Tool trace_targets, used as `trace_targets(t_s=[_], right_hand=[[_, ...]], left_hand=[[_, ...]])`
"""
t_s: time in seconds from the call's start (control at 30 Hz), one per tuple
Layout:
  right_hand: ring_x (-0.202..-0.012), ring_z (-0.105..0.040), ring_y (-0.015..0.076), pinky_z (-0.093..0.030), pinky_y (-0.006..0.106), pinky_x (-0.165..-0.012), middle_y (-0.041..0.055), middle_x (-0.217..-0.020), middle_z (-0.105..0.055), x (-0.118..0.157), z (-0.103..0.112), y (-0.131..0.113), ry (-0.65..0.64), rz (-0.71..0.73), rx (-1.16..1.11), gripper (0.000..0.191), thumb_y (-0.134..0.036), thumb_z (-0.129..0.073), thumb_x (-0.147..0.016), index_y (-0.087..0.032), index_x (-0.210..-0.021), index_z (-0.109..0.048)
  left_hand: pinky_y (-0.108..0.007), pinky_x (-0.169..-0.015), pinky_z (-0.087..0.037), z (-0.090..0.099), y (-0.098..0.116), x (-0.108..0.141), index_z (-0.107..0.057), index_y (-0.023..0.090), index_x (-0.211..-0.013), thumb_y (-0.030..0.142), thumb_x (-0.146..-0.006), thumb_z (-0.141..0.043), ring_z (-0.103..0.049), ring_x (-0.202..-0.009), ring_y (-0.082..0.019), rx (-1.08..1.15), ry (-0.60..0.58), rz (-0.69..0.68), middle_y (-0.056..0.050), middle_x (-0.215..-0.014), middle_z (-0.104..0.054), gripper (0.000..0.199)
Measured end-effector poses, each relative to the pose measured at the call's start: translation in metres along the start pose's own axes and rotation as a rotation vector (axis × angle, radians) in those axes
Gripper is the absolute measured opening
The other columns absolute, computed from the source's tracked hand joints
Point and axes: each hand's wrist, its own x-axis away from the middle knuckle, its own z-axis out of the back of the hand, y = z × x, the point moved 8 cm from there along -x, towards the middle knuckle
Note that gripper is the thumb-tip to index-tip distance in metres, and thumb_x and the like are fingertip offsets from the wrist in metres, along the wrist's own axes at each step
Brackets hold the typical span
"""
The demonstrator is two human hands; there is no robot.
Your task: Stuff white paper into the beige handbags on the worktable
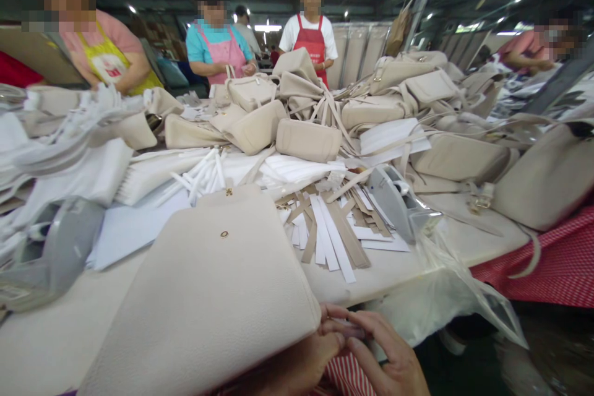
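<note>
A long desk [385,278] with a pale cover ran across the scene, and a red checked cloth [561,260] hung at its right. Four co-workers stood beyond it: one in a yellow apron [109,59] far left, one in a pink apron [218,52] and one in a red apron [312,43] far centre, and one in a pink shirt [520,46] far right. The aprons bore marks too small to read, and no writing was legible anywhere.

A heap of cream handbags [309,139], at least ten but too overlapped to count exactly, filled the desk's far half. Nearer lay a stack of white paper sheets [297,167], a clear plastic bag [445,278], two silver-grey packets [65,241], and a scatter of tan and white strips [329,229].

At the near edge, a cream pebbled-leather handbag [199,284] was raised and tilted, its long axis running left to right along the desk. It bore one gold snap stud [224,234]. The left hand [297,365] was closed on its near right corner. The right hand [385,349] sat just beside it, fingers narrowly curled; whether they gripped the bag, I could not tell.
</note>
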Motion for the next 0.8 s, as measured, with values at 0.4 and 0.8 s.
trace_targets(t_s=[0.4, 0.8], right_hand=[[-0.079, -0.061, 0.0158, -0.047, 0.022, -0.071, 0.0032, -0.082, -0.062, -0.001, -0.014, 0.005, -0.152, -0.201, -0.240, 0.020, -0.033, -0.050, -0.087, -0.024, -0.083, -0.067], [-0.084, -0.061, 0.0226, -0.049, 0.027, -0.075, 0.0062, -0.085, -0.067, 0.021, -0.031, 0.031, 0.083, -0.616, -0.793, 0.024, -0.042, -0.066, -0.073, -0.019, -0.079, -0.071]], left_hand=[[-0.025, -0.065, -0.044, -0.001, -0.011, 0.001, -0.046, 0.012, -0.113, 0.009, -0.062, -0.060, -0.061, -0.067, -0.014, -0.107, 0.121, 0.085, 0.004, -0.063, -0.059, 0.052], [-0.030, -0.080, -0.050, -0.018, 0.017, 0.012, -0.042, 0.015, -0.122, 0.001, -0.066, -0.051, -0.066, -0.078, -0.015, -0.208, 0.040, -0.040, 0.000, -0.078, -0.067, 0.059]])
